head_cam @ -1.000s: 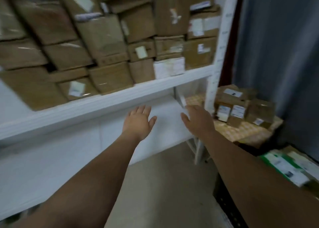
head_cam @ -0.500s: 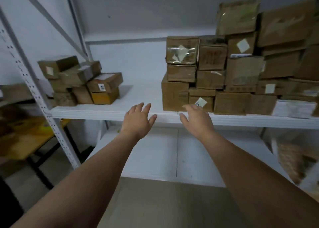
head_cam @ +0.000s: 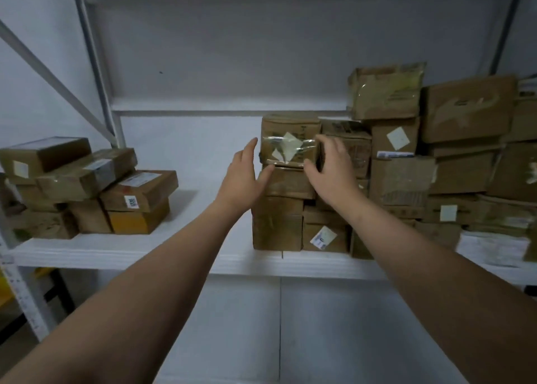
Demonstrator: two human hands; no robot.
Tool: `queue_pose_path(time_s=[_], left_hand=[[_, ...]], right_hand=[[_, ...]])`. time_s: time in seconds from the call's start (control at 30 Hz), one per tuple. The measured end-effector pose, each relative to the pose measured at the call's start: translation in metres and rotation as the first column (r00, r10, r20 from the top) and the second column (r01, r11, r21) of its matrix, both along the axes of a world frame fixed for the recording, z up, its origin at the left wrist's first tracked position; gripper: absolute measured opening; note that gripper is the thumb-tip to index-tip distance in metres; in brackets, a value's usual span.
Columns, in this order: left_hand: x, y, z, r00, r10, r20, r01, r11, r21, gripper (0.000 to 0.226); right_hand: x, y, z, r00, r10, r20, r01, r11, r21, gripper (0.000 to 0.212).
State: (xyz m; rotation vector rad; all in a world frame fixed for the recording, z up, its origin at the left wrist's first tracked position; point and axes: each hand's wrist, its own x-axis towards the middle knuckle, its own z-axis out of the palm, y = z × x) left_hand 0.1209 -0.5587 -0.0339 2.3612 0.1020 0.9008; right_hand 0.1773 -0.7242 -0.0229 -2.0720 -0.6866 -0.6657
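Observation:
A small cardboard box (head_cam: pixel 286 135) with shiny tape and pale stickers tops the leftmost stack on the white shelf (head_cam: pixel 174 252). My left hand (head_cam: pixel 244 180) is beside the box's left side with straight fingers, its thumb near the lower left corner. My right hand (head_cam: pixel 328 170) is on the box's right end, fingers curled round the right edge and thumb on the lower front edge. The box still sits on the brown box (head_cam: pixel 287 183) beneath it.
Many brown parcels (head_cam: pixel 453 162) are stacked to the right along the shelf. A smaller pile of boxes (head_cam: pixel 87 188) sits at the shelf's left end. A bare stretch of shelf lies between the two piles. A metal upright and brace (head_cam: pixel 96 72) stand at left.
The view swung left along the shelf and moved closer. Both hands rose from below the shelf edge to the top box, and the right hand closed on its right end.

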Motion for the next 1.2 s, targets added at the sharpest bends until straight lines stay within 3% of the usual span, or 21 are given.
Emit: queue_pose_path(time_s=[0.1,0.27,0.4,0.57,0.7,0.87,1.03,1.1,1.2], left_hand=[[0.034,0.003,0.025,0.992,-0.114,0.061,0.122,0.980,-0.160,0.069],[0.064,0.014,0.028,0.967,-0.248,0.058,0.255,0.934,-0.251,0.068],[0.068,0.014,0.029,0.938,-0.290,0.190,0.339,0.883,-0.325,0.062],[0.048,0.020,0.031,0.861,-0.338,0.381,0.490,0.752,-0.440,0.051],[0.025,0.051,0.028,0.798,-0.316,0.513,0.565,0.690,-0.453,0.026],[-0.001,0.104,0.013,0.823,-0.172,0.541,0.501,0.669,-0.549,0.020],[-0.026,0.161,-0.014,0.852,-0.191,0.488,0.517,0.464,-0.720,0.006],[-0.037,0.179,-0.029,0.848,-0.234,0.475,0.530,0.382,-0.757,0.020],[-0.051,0.198,-0.056,0.849,-0.288,0.444,0.526,0.370,-0.766,0.029]], right_hand=[[0.020,0.008,0.016,0.999,0.029,-0.024,-0.028,0.998,0.053,0.060],[0.034,0.020,0.011,1.000,0.017,-0.023,-0.014,0.996,0.090,0.063],[0.034,0.031,0.015,0.999,0.004,-0.042,0.004,0.983,0.181,0.063],[0.018,0.049,0.023,0.999,-0.001,0.054,-0.019,0.926,0.376,0.056],[-0.001,0.081,0.027,0.991,0.004,0.136,-0.065,0.891,0.449,0.038],[-0.026,0.134,0.016,0.982,0.146,0.120,-0.188,0.822,0.538,0.013],[-0.054,0.188,-0.012,0.981,0.155,0.117,-0.194,0.794,0.576,0.027],[-0.065,0.206,-0.031,0.985,0.148,0.094,-0.174,0.784,0.595,0.032],[-0.079,0.224,-0.060,0.989,0.130,0.066,-0.142,0.764,0.629,0.037]])
